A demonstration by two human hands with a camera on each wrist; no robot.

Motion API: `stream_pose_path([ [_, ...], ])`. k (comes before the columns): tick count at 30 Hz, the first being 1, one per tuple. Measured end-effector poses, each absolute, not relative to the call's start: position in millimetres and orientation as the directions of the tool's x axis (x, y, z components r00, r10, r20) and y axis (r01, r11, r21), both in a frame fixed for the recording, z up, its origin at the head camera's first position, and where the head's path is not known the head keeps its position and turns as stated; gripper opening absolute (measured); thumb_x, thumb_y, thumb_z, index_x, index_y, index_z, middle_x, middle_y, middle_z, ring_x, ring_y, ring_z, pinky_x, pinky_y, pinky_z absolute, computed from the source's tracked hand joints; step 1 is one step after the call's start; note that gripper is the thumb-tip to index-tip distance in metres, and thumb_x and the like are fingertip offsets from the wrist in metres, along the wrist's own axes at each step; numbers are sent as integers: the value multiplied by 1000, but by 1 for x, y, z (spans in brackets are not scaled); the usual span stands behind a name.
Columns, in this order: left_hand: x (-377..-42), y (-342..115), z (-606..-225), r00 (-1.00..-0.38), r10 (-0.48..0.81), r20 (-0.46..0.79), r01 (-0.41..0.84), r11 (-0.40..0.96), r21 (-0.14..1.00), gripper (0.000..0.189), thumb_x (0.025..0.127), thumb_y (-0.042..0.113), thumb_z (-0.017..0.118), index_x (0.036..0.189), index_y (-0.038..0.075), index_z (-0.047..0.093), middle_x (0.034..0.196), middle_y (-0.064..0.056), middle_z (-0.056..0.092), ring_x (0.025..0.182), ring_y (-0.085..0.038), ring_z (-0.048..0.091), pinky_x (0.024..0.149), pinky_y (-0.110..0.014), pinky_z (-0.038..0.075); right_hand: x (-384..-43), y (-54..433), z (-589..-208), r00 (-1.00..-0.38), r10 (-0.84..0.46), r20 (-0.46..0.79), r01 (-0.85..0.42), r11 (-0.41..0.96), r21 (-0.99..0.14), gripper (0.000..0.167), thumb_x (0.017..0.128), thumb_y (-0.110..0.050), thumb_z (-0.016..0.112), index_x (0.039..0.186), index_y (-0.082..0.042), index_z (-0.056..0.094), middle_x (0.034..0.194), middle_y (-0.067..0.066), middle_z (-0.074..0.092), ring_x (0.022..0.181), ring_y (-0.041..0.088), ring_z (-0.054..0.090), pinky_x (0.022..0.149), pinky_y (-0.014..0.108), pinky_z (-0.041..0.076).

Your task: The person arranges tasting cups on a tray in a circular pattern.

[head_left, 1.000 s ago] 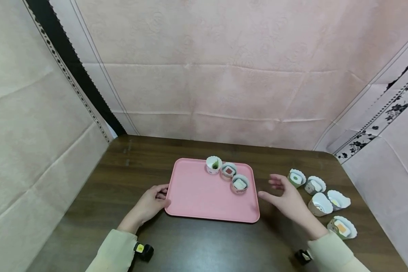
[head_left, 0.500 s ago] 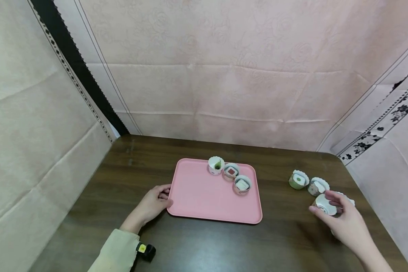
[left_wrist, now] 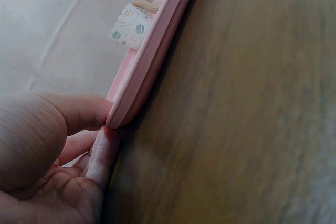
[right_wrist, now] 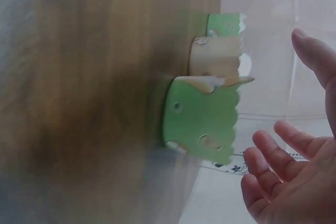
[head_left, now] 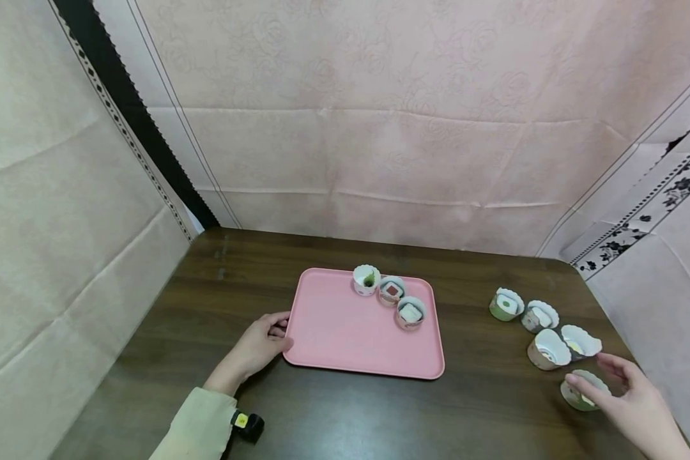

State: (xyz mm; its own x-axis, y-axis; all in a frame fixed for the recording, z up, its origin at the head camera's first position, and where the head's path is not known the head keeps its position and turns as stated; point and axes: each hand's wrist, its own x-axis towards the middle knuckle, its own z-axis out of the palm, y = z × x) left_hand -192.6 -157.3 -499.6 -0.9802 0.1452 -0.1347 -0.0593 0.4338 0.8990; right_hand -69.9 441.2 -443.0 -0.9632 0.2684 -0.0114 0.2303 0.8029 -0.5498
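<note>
Three scalloped paper cups [head_left: 391,291] on a pink rectangular plastic tray [head_left: 345,332], left hand [head_left: 259,346] pinching its rim, right hand [head_left: 637,399], fingers wide, beside a green paper cup [right_wrist: 202,116]

Pink tray [head_left: 345,329], left fingers [head_left: 277,317] holding; eight cups [head_left: 544,358]

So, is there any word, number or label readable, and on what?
No text can be read.
Yellow label on the black wrist camera: too small to read.
Green cup: blurred print, no readable words.
White cup: small pictures, nothing legible.
Pink tray: no lettering visible.
</note>
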Motion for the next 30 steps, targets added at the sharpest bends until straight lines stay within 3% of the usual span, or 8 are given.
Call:
stream_pose_path([
  [3, -192, -157, -500, -980, 148, -134, -57, 434, 899, 55, 84, 1, 71, 136, 5, 53, 115, -10, 53, 96, -21, 56, 74, -30, 51, -67, 447, -450, -966, 255, -43, 237, 807, -541, 93, 90, -46, 65, 141, 18, 21, 137, 39, 35, 116, 56, 39, 79, 60, 37],
  [5, -192, -157, -500, -980, 146, -135, -59, 436, 898, 55, 84, 2, 71, 136, 5, 54, 114, -10, 53, 96, -21, 56, 74, -30, 51, -65, 449, -454, -968, 246, -45, 231, 810, -540, 91, 89, -45, 66, 140, 17, 23, 136, 39, 35, 115, 53, 39, 80, 47, 41],
  [7, -192, -157, -499, -980, 145, -133, -57, 438, 897, 55, 84, 1, 71, 136, 5, 54, 114, -10, 54, 95, -21, 56, 74, -30, 51, -63, 449, -458, -970, 239, -48, 226, 811, -539, 90, 89, -44, 67, 140, 17, 24, 135, 39, 35, 114, 52, 39, 80, 46, 40],
  [10, -192, -157, -499, -980, 142, -136, -61, 438, 897, 55, 84, 2, 72, 136, 6, 54, 114, -9, 54, 95, -21, 56, 74, -30, 51, -61, 450, -462, -967, 246, -63, 240, 810, -534, 89, 89, -46, 66, 140, 15, 26, 133, 40, 34, 113, 52, 39, 82, 46, 39],
  [12, -192, -157, -499, -981, 142, -135, -60, 440, 896, 55, 84, 2, 72, 136, 6, 54, 114, -9, 53, 95, -21, 56, 74, -31, 52, -62, 450, -463, -962, 260, -90, 267, 807, -526, 91, 89, -48, 65, 139, 16, 25, 132, 41, 34, 113, 52, 40, 81, 57, 37],
  [19, -192, -157, -499, -980, 144, -138, -61, 441, 895, 55, 84, 2, 72, 136, 6, 54, 114, -8, 53, 95, -21, 56, 75, -31, 52, -67, 453, -469, -962, 262, -83, 268, 834, -482, 89, 85, -48, 70, 132, 18, 32, 116, 37, 47, 94, 40, 55, 62, 32, 42],
  [25, -192, -158, -498, -979, 154, -130, -51, 435, 899, 54, 84, 2, 71, 136, 5, 53, 114, -9, 53, 95, -21, 56, 75, -30, 51, -67, 451, -472, -965, 232, -120, 261, 835, -485, 85, 87, -47, 68, 129, 19, 33, 116, 41, 47, 102, 50, 51, 74, 52, 44],
  [30, -191, -157, -498, -980, 146, -138, -62, 435, 898, 55, 84, 2, 71, 136, 6, 54, 114, -8, 54, 95, -21, 56, 75, -31, 51, -66, 449, -473, -960, 252, -122, 280, 832, -479, 82, 88, -46, 68, 126, 18, 34, 113, 40, 50, 99, 49, 52, 74, 54, 43],
])
